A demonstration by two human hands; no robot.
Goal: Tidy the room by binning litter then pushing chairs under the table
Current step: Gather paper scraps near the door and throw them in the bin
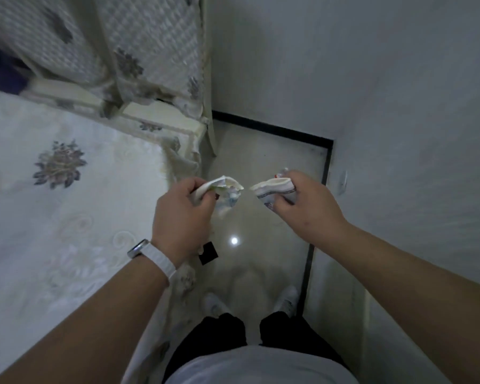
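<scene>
Glossy floor [263,162] strip btwn floral bed [67,206] & white wall [399,92]. Left hand [182,214] grips crumpled wrapper [225,193]; right hand [309,202] grips second litter scrap [272,189]. Both pieces held above floor, tips near, not touching.

Floral bed [67,176] beside glossy floor [261,167], pale wall [385,79]

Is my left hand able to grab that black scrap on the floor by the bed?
Probably not yet. The scrap lies uncovered on the floor, but the left hand grips crumpled litter, so its fingers are occupied.
</scene>
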